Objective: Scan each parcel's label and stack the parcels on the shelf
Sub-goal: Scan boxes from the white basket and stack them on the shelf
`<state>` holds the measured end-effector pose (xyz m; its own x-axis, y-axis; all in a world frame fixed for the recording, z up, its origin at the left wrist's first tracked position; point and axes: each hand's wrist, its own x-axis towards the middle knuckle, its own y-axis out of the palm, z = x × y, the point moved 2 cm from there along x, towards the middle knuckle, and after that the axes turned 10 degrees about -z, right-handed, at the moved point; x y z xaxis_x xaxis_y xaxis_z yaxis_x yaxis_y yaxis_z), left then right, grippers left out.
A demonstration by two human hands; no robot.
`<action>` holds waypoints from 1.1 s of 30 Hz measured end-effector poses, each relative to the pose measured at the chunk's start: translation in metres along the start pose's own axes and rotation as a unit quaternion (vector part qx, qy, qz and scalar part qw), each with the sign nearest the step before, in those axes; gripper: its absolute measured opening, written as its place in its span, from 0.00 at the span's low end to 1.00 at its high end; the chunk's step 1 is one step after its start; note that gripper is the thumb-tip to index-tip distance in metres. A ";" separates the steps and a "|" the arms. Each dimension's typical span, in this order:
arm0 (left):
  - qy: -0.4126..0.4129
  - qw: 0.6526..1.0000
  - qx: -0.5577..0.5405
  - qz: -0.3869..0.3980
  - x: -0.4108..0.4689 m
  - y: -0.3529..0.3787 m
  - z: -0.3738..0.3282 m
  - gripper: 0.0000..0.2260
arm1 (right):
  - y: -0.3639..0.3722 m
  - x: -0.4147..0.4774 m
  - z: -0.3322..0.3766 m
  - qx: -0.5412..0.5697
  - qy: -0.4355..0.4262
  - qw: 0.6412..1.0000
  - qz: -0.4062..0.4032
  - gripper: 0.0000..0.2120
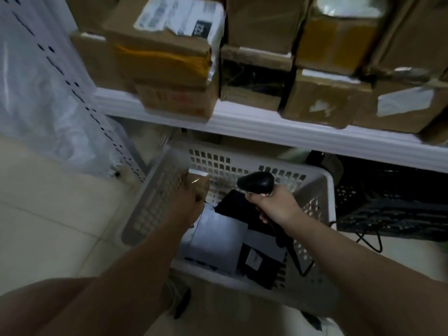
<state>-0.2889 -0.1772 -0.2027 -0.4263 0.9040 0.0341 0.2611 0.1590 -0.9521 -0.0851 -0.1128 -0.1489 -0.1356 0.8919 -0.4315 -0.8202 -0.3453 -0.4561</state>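
A white perforated basket (317, 190) sits on the floor under the white shelf (266, 127). Inside it lie a white parcel (215, 236) and black parcels (259, 265). My left hand (191, 200) reaches into the basket's left side and grips a small brown cardboard parcel (197, 181). My right hand (274, 202) holds a black barcode scanner (255, 181) over the basket, its head turned left toward the brown parcel. Stacked cardboard parcels (169, 69) fill the shelf above.
A dark crate (392, 204) stands right of the basket under the shelf, and the scanner's cable (371, 241) runs across the floor there. A perforated white upright (80, 93) with clear plastic bags (41, 98) is at left. Tiled floor lies at lower left.
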 end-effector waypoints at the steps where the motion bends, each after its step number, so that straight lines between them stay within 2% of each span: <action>1: -0.026 1.000 -0.004 0.003 0.006 0.015 0.007 0.13 | 0.009 0.009 -0.005 -0.005 0.004 1.000 -0.007 0.14; 3: -0.036 0.999 0.011 -0.028 0.017 0.042 0.021 0.20 | 0.025 0.024 -0.013 -0.019 0.017 1.000 -0.008 0.16; 6: -0.164 0.984 -0.039 0.051 0.041 0.074 0.037 0.29 | 0.040 0.042 -0.020 -0.035 0.044 0.998 0.007 0.16; 7: -0.186 0.980 -0.047 0.050 0.050 0.083 0.041 0.32 | 0.044 0.049 -0.021 -0.036 0.051 0.998 0.010 0.15; 9: -0.188 0.981 -0.046 0.027 0.066 0.099 0.046 0.39 | 0.051 0.061 -0.023 -0.036 0.062 0.997 0.020 0.14; 12: -0.180 0.982 -0.026 0.040 0.081 0.119 0.044 0.48 | 0.061 0.076 -0.029 -0.028 0.078 0.996 0.030 0.13; 14: -0.213 0.975 -0.044 0.038 0.087 0.131 0.046 0.52 | 0.066 0.082 -0.033 -0.015 0.086 0.996 0.029 0.12; 23: -0.280 0.957 -0.075 0.026 0.092 0.130 0.044 0.50 | 0.062 0.090 -0.044 0.005 0.095 0.995 0.036 0.09; 26: -0.255 0.965 -0.055 0.034 0.074 0.106 0.030 0.49 | 0.054 0.078 -0.037 0.013 0.096 0.995 0.037 0.08; 30: -0.222 0.972 -0.081 0.007 0.039 0.063 0.011 0.49 | 0.035 0.053 -0.010 0.037 0.075 0.995 0.060 0.07; 33: -0.149 0.982 -0.115 0.009 0.014 0.026 0.001 0.47 | 0.015 0.022 0.012 0.035 0.039 0.996 0.078 0.05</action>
<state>-0.2885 -0.1609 -0.2272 -0.6453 0.7566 -0.1056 0.4449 0.2599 -0.8570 -0.1073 -0.0949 -0.1556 -0.2225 0.8030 -0.5529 -0.8303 -0.4533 -0.3242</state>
